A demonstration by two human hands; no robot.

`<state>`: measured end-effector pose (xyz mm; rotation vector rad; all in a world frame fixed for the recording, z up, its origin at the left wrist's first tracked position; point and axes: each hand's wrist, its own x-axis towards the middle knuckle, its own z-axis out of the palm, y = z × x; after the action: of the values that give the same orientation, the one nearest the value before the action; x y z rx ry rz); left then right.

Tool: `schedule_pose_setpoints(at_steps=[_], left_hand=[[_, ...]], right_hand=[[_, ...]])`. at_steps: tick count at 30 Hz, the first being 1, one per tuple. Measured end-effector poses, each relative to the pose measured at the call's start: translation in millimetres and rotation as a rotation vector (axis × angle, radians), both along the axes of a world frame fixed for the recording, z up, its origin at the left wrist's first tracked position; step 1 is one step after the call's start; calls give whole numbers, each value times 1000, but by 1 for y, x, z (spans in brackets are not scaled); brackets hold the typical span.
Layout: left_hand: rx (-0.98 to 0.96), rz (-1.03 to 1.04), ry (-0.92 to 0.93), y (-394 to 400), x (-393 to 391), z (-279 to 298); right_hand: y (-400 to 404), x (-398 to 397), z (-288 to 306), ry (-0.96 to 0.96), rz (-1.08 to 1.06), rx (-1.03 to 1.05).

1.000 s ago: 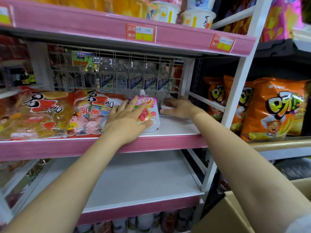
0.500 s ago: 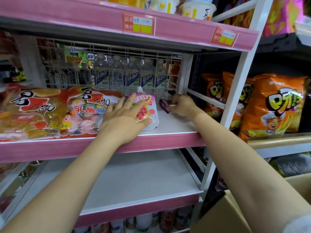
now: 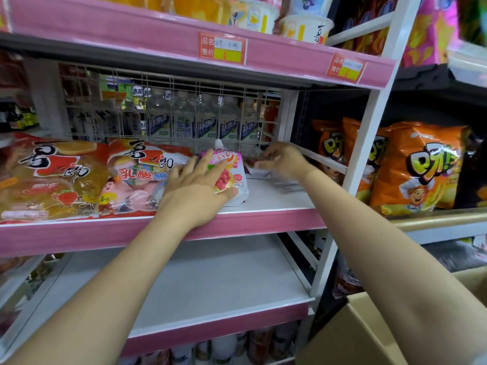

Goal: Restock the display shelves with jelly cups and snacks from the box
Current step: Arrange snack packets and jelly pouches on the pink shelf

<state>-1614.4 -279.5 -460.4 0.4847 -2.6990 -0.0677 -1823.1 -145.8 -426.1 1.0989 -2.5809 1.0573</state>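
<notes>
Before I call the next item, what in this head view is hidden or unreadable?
- Item under the right hand: a dark red and white edge shows; fingers cover the rest, motion-blurred.
- Pink spouted pouch: the left hand covers its left part.
- Cardboard box: cut off by the bottom edge and hidden by the right forearm; contents unseen.
- Price tags: prices too small and blurred.

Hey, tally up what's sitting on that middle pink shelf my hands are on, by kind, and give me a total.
Big jelly bags: 2
Pink spouted pouch under the left hand: 1
Small dark packet at the right hand: 1
Total: 4
</notes>
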Motion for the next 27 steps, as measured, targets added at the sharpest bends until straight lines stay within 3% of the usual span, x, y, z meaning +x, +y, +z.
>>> schedule_pose_setpoints(at_steps=[4, 8, 11, 16, 19, 23, 27], left_hand=[[5, -5, -1, 0, 0, 0], [13, -3, -2, -2, -1, 1], [10, 3, 3, -1, -2, 0], [20, 13, 5, -1, -1, 0], [13, 17, -2, 0, -2, -1], [18, 17, 1, -1, -1, -1], [13, 15, 3, -2, -2, -2]], right_hand=[[-16, -10, -4, 5, 138, 256], [-20, -24, -9, 19, 114, 395], [-17, -26, -12, 23, 60, 372], [-20, -35, -20, 69, -99, 165], [-22, -36, -22, -2, -188, 208], [-25, -42, -26, -52, -133, 280], [-24, -43, -26, -105, -125, 156]])
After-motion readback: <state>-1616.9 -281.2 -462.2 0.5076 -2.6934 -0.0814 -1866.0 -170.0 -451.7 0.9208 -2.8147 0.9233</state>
